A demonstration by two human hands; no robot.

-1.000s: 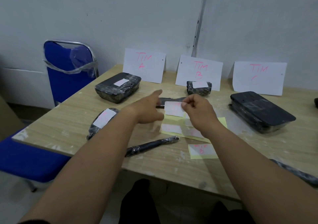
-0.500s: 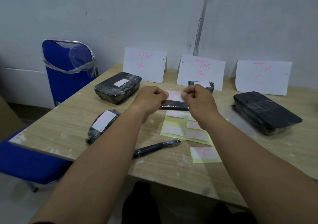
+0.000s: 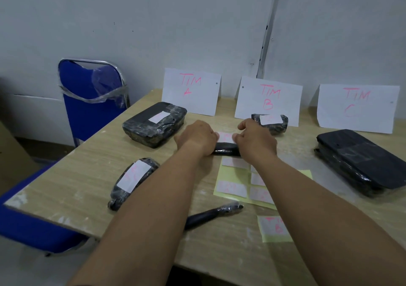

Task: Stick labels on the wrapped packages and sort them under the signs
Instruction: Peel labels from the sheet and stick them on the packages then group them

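Observation:
My left hand (image 3: 196, 137) and my right hand (image 3: 256, 141) each pinch one end of a white label (image 3: 226, 137) with pink writing, held low over a slim black wrapped package (image 3: 226, 152) in the middle of the table. A labelled black box (image 3: 154, 124) lies under the sign TIM A (image 3: 191, 91). A small labelled bundle (image 3: 271, 121) sits under the sign TIM B (image 3: 268, 100). A flat black package (image 3: 360, 160) without a label lies under the sign TIM C (image 3: 357, 107). The yellow label sheet (image 3: 232, 184) lies below my hands.
A labelled oval package (image 3: 131, 181) lies at the near left and a thin wrapped stick (image 3: 211, 215) at the front. A cut label marked B (image 3: 273, 228) rests near the front edge. A blue chair (image 3: 92, 96) stands left of the wooden table (image 3: 87, 176).
My left hand closed on the label's left end, and both hands carried the label away from the sheet and down over the slim black package.

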